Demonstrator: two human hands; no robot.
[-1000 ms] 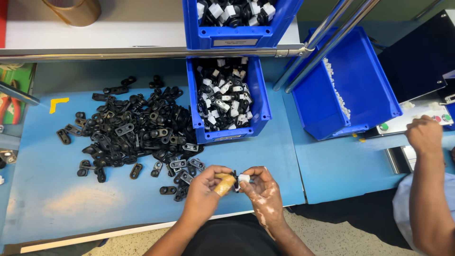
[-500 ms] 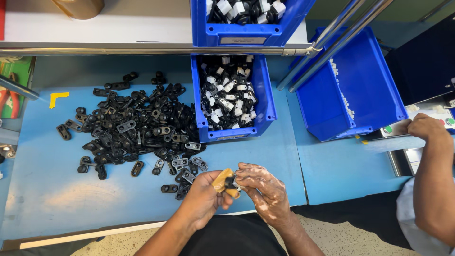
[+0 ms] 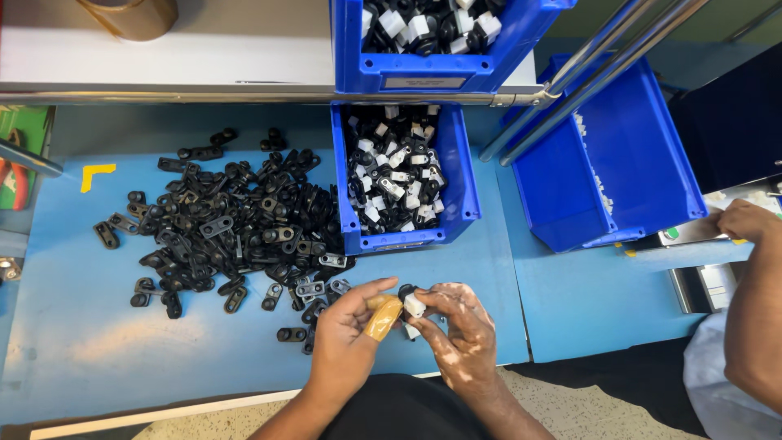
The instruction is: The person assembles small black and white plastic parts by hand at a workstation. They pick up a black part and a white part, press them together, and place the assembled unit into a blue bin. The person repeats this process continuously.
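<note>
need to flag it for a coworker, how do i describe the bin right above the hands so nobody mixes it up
On the blue table, right of the loose pile of black parts, sits a small blue bin. Unlike the nearly empty tilted bin farther right, it is full of black-and-white pieces.

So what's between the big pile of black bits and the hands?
In the head view, a few loose black clips on the blue mat lie between the pile and the left hand.

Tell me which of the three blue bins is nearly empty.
The tilted blue bin on the right: only a few small white pieces lie along its wall, while the middle bin and the upper bin hold heaps of black-and-white parts.
</note>
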